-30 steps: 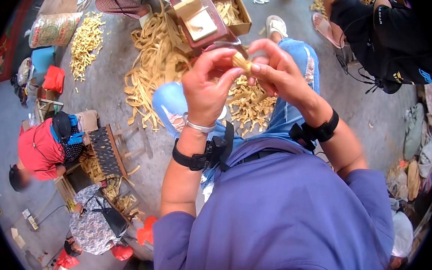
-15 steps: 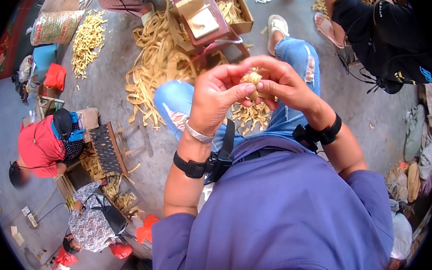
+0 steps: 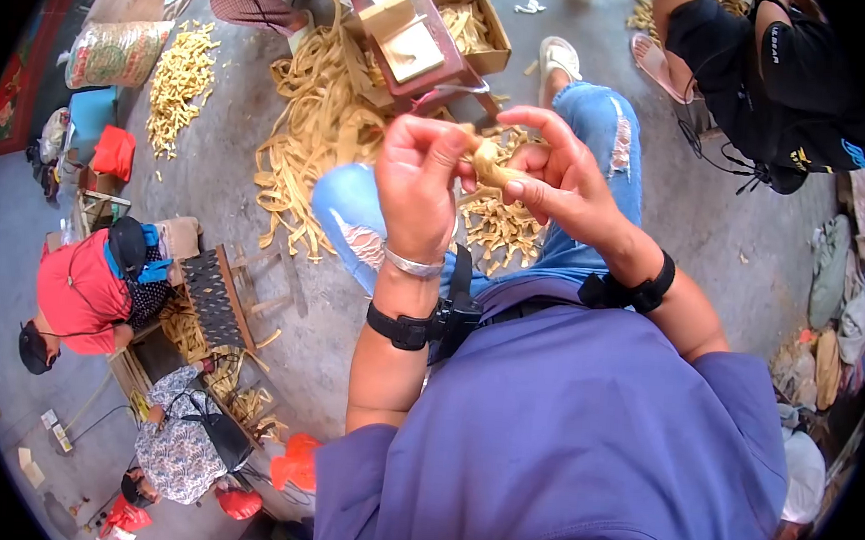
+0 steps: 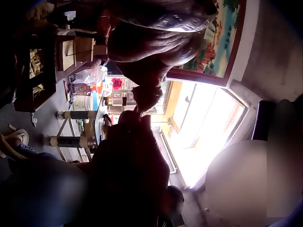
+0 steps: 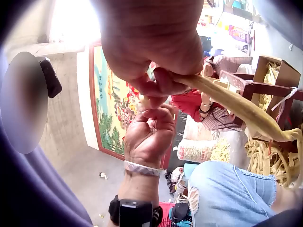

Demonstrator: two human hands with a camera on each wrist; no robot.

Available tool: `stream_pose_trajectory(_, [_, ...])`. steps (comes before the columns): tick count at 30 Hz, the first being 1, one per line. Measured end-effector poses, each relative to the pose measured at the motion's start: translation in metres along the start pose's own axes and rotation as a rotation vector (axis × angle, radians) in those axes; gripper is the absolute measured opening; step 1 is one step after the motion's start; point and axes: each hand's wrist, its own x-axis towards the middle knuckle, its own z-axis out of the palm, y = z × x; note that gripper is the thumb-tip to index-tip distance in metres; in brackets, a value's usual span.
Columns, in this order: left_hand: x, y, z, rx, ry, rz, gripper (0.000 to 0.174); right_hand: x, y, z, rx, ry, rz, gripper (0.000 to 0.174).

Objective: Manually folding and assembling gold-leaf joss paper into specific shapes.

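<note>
A pliable tan strip (image 3: 492,168) spans the small gap between the two hands in the head view. My left hand (image 3: 417,181), with a bracelet at its wrist, pinches one end between thumb and fingers. The right hand (image 3: 571,187) holds the other side with its thumb, its index finger raised. In the right wrist view, a long length of strip (image 5: 232,103) trails from beneath the right fingers, and the left hand (image 5: 150,132) meets them. Dark shadow covers the left hand (image 4: 147,97) in its own wrist view. Short tan pieces (image 3: 501,225) lie below, between the knees.
Long tan strips (image 3: 307,126) are heaped on the floor beside a dark red stool (image 3: 433,44) and an open carton (image 3: 498,44). Further left lies a pile of short pieces (image 3: 179,87) by a woven sack (image 3: 116,55). Other people sit at left and upper right.
The hands were close together around a bunched, knot-like strip half a second ago. Now they are farther apart, with the strip drawn out between them.
</note>
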Motion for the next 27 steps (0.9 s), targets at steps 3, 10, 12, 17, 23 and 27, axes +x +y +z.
stream_pose_trajectory(3, [0.006,-0.004,-0.009,-0.083,0.038,0.023,0.011,-0.001,0.004,0.003,-0.139,0.074,-0.032,0.049])
stream_pose_trajectory(10, [0.014,-0.003,-0.031,0.048,0.045,-0.118,0.010,-0.001,-0.003,-0.011,-0.690,0.138,-0.072,0.018])
stream_pose_trajectory(12, [0.023,0.005,-0.031,0.597,-0.012,0.338,0.016,0.005,-0.003,-0.012,-0.693,0.185,-0.151,0.013])
stream_pose_trajectory(17, [0.025,0.035,-0.005,1.092,-0.501,0.304,0.028,0.019,-0.023,-0.004,-0.758,0.052,-0.247,0.011])
stream_pose_trajectory(23, [0.023,0.035,-0.016,1.050,-0.437,0.101,0.014,0.028,-0.029,-0.019,-0.794,0.012,-0.244,0.009])
stream_pose_trajectory(27, [0.027,0.027,-0.027,0.959,-0.319,0.160,0.008,0.033,-0.023,-0.034,-0.727,0.038,-0.140,0.014])
